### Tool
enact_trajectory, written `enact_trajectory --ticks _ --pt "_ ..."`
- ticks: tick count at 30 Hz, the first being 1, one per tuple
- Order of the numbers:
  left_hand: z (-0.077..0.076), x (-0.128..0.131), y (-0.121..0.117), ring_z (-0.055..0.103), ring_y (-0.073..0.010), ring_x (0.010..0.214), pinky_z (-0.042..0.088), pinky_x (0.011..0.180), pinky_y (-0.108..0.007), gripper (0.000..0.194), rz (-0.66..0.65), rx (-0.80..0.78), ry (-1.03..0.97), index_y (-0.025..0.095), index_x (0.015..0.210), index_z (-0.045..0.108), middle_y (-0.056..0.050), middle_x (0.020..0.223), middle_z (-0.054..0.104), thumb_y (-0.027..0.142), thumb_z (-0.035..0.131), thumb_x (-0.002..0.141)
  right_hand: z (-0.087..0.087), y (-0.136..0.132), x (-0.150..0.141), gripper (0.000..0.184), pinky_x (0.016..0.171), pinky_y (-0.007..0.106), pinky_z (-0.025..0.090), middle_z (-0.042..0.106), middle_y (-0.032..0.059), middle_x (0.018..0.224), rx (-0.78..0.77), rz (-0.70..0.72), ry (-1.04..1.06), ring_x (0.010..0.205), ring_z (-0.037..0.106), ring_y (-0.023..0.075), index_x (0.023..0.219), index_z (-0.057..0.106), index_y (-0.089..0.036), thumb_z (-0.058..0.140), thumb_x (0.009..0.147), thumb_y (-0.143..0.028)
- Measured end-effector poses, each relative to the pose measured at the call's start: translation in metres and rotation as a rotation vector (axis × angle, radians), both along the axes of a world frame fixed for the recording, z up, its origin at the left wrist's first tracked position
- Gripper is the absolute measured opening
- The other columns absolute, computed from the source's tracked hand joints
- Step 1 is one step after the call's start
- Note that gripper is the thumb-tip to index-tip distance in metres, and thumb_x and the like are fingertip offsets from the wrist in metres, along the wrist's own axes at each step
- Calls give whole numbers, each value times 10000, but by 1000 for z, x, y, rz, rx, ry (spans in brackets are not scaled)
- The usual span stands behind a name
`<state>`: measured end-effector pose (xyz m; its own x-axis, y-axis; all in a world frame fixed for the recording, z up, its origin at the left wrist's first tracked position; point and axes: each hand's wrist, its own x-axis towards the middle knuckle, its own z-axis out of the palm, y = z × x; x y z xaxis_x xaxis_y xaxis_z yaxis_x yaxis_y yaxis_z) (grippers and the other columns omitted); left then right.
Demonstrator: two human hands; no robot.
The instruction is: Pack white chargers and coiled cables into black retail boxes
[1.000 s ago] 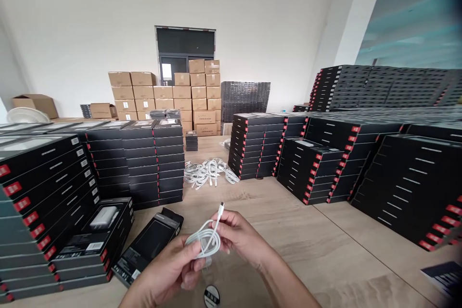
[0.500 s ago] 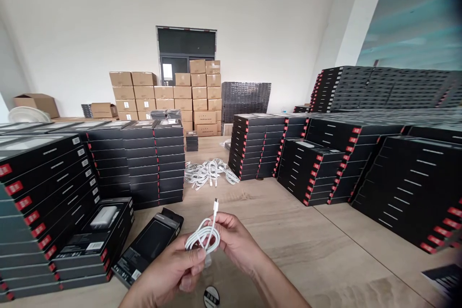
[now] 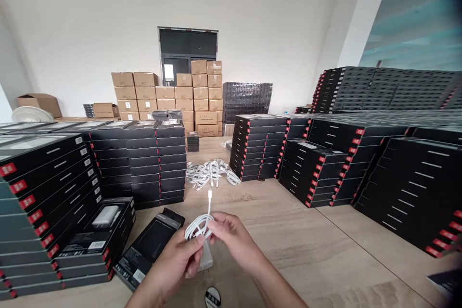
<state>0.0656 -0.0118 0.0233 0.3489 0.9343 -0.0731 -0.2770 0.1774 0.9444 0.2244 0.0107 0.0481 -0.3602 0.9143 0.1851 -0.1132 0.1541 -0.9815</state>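
Note:
A coiled white charging cable (image 3: 197,227) is held between my two hands above the table. My left hand (image 3: 182,250) grips the left side of the coil, thumb on top. My right hand (image 3: 229,233) pinches the coil from the right. One plug end (image 3: 210,195) points up and away from me. Below the coil, partly hidden by my left hand, is a white charger (image 3: 206,261) with metal prongs. Left of my hands lies a black box (image 3: 155,243), its flap raised at the far end. A round black-and-white sticker (image 3: 212,297) sits near the front edge.
A pile of white cables (image 3: 212,173) lies farther back on the wooden table (image 3: 288,240). Stacked black boxes stand on the left (image 3: 43,192) and right (image 3: 260,149). One open box holds a white charger (image 3: 107,215). Brown cartons (image 3: 184,101) stand against the back wall.
The cable's plug end has swung slightly left and up. My right hand has closed in on the coil, and more of the charger below shows now.

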Motion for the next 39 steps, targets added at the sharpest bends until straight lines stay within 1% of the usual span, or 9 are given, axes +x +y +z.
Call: enact_trajectory --ticks 3,10,17,21,24,31,35,37,39 --pt "0 -1 2 470 -79 492 330 440 -199 382 5 109 98 152 870 574 23 644 559 508 659 759 -3 -2 -8 258 594 245 440 656 2 672 50 -143 -50 610 550 140 897 734 -156 702 759 -372" --pt "-8 -2 8 578 -142 577 457 521 -274 431 78 147 166 162 855 556 -10 732 621 569 638 739 -3 -4 -11 240 586 273 474 649 4 622 64 -185 -108 577 572 161 909 749 -174 566 810 -296" --pt "-13 -4 15 561 -107 483 422 457 -230 416 95 42 68 168 854 541 10 676 632 544 665 725 -11 -3 -12 334 641 317 532 702 54 831 177 -320 -166 671 627 189 1085 727 -207 569 850 -384" --pt "-6 -9 10 502 -83 428 349 402 -196 411 36 -35 12 166 884 535 14 621 619 529 659 737 -11 -4 -11 280 857 360 509 696 86 1085 405 -366 -242 947 652 233 1057 732 -234 552 884 -362" --pt "0 -11 6 433 -57 386 262 382 -176 378 -11 -91 -49 175 869 520 39 555 578 499 666 743 -11 -3 -11 239 939 366 470 701 79 1093 473 -341 -236 1035 635 238 968 740 -239 546 895 -358" --pt "1 -6 7 388 -47 376 193 392 -182 355 28 -81 -50 177 885 516 59 527 539 475 656 753 -11 0 -12 317 772 345 511 739 80 877 205 -369 -15 782 652 223 914 734 -185 601 849 -465" --pt "0 1 3 377 -50 390 209 406 -194 344 4 -37 -60 172 846 529 54 543 535 472 660 742 -11 -1 -19 350 783 320 518 727 74 1017 42 -314 171 936 649 242 997 711 -204 736 729 -428" --pt "0 7 -1 421 -66 440 264 435 -200 299 -25 -8 -82 169 858 547 42 584 546 436 636 760 -13 -4 -25 410 685 279 536 711 84 1100 -95 -229 266 995 646 252 1065 686 -215 747 707 -405" --pt "0 12 -5 466 -89 494 318 468 -213 224 -23 32 -52 167 877 561 30 625 555 375 571 795 -15 -7 -31 404 491 224 495 723 95 1083 -228 -172 319 854 688 235 1077 674 -207 709 726 -406"
